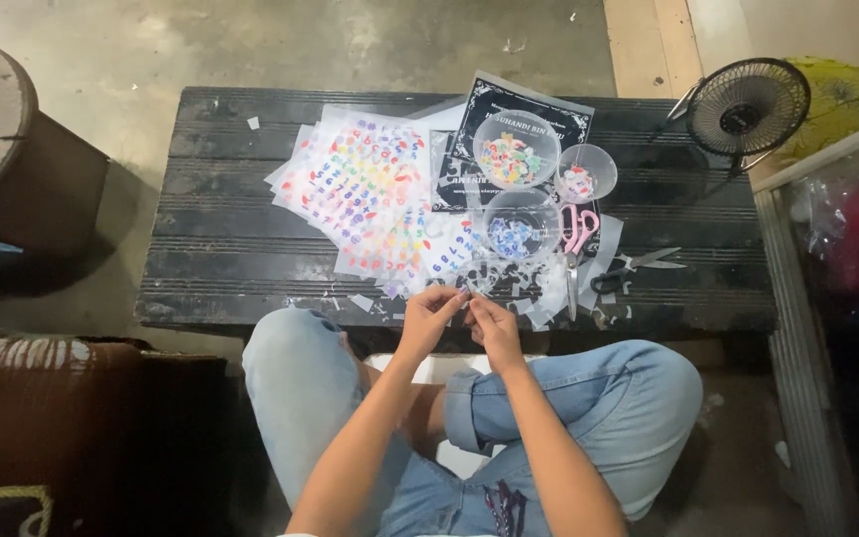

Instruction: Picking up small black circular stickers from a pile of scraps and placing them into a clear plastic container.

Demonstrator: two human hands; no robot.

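At the near edge of the dark slatted worktop (221, 249), both hands meet over a small clear scrap (468, 291) that is too tiny to make out well. The left hand (429, 313) has its fingers pinched together at the scrap's left side, and the right hand (494, 323) pinches it from the right, the fingertips almost touching each other. Just beyond the hands lies a spread of clear sheets printed with coloured letters and numbers (365, 189), fanned across the middle of the worktop and overlapping one another. To the right of the sheets stand three clear plastic tubs: a large one with coloured bits (516, 151), a smaller one (586, 172) beside it, and one with bluish bits (519, 227) nearer the hands. Pink-handled scissors (576, 244) lie just right of that tub, and a second pair with dark handles (633, 268) lies further right. The left third of the worktop is bare, as is its far right end. A small black fan (748, 104) stands off the far right corner. A dark round stool (2, 149) sits well apart at the left, cut off by the frame. The person's crossed legs in blue jeans (608, 398) fill the space below the worktop's edge.
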